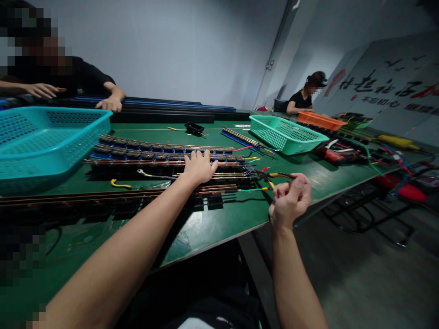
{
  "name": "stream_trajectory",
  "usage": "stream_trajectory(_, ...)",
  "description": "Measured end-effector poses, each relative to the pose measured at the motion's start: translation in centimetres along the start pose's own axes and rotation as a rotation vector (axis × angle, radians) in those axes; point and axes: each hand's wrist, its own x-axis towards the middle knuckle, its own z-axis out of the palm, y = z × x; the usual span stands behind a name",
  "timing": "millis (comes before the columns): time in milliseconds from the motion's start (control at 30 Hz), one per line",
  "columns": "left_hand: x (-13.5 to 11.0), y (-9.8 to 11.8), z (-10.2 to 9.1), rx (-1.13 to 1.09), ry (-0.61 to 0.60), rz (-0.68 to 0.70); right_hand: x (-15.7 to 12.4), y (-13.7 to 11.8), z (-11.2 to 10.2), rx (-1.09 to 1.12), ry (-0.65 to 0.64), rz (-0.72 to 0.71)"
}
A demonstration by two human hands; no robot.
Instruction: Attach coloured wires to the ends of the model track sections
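My left hand [200, 167] lies across the long copper-coloured rails [164, 161], fingers spread and pressing on them from above. In my right hand [291, 198] is a pair of pliers [277, 175] with yellow-and-black handles, held beyond the rails' right end. The pliers' jaws point left, close to several thin wires there; whether they grip one I cannot tell. A green wire [252, 189] with a yellow tip sticks out from the nearer rails [219, 188]. Left of my left hand lie a cable with a metal lug [146, 174] and a short yellow piece [120, 183].
A turquoise basket [55, 153] stands at the left and a green basket [286, 137] at the back right. Red-handled tools [334, 156] lie near the right edge. Two other people sit at the table; one's hand [111, 103] rests behind the turquoise basket.
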Motion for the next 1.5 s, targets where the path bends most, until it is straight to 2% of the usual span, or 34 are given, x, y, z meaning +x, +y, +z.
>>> stream_trajectory(100,0.0,0.0,0.0,0.0,0.002,0.005,0.0,0.1,-0.1,-0.024,-0.044,-0.018)
stream_trajectory(233,0.1,-0.1,0.1,-0.001,0.003,0.001,-0.6,-0.2,-0.1,-0.124,-0.183,-0.155)
stream_trajectory(367,0.2,-0.1,0.1,-0.003,0.003,0.001,-2.6,-1.8,-0.2,-0.125,-0.16,-0.326)
stream_trajectory(433,0.2,-0.1,0.1,-0.005,0.002,0.001,-4.0,-3.0,-0.4,-0.091,-0.117,-0.357)
stream_trajectory(533,0.1,0.0,0.0,-0.006,-0.007,-0.002,-5.8,-4.7,-0.8,-0.026,-0.045,-0.306)
stream_trajectory(667,0.1,-0.1,0.0,-0.006,-0.017,-0.002,-6.5,-6.0,-1.3,0.019,-0.05,-0.235)
stream_trajectory(933,0.1,-0.1,-0.1,-0.012,-0.017,-0.004,-7.0,-4.9,-0.9,-0.028,-0.067,-0.12)
stream_trajectory(1133,0.0,-0.1,-0.1,-0.018,-0.019,-0.003,-7.4,-5.7,-1.6,-0.016,-0.006,-0.185)
stream_trajectory(1267,0.0,-0.1,0.0,-0.023,-0.021,-0.006,-7.3,-6.1,-1.7,0.008,-0.03,-0.157)
stream_trajectory(1433,0.1,-0.1,0.1,-0.021,-0.017,-0.006,-7.6,-4.4,-1.2,-0.035,-0.154,-0.092)
stream_trajectory(1500,0.0,-0.1,0.1,-0.019,-0.011,-0.005,-7.8,-3.8,-1.5,-0.097,-0.183,-0.109)
